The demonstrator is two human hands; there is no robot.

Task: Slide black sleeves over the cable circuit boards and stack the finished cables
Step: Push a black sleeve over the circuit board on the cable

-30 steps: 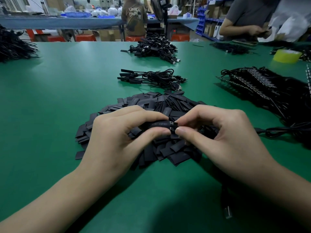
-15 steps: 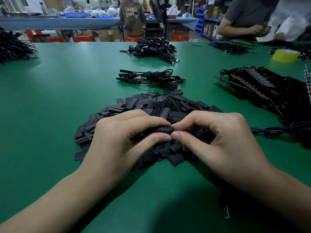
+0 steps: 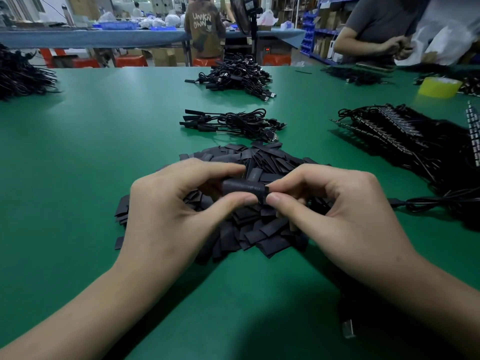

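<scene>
Above a heap of flat black sleeves (image 3: 262, 229) on the green table (image 3: 78, 178), my left hand (image 3: 176, 211) pinches one black sleeve (image 3: 244, 188) between thumb and fingers. My right hand (image 3: 335, 214) pinches the sleeve's right end with thumb and forefinger. The circuit board is hidden inside or behind the sleeve. That cable's USB plug (image 3: 348, 328) lies under my right forearm. A small stack of sleeved cables (image 3: 231, 123) lies beyond the heap.
Bare-board cables (image 3: 405, 136) lie in a large pile at the right. A bigger cable pile (image 3: 236, 76) sits farther back, another (image 3: 18, 74) at the far left. A yellow tape roll (image 3: 439, 87) and a person's hands (image 3: 397, 46) are at the back right.
Both hands lifted slightly off the heap. The sleeve has slid fully over the board; the metal tip seen a second ago is covered.
</scene>
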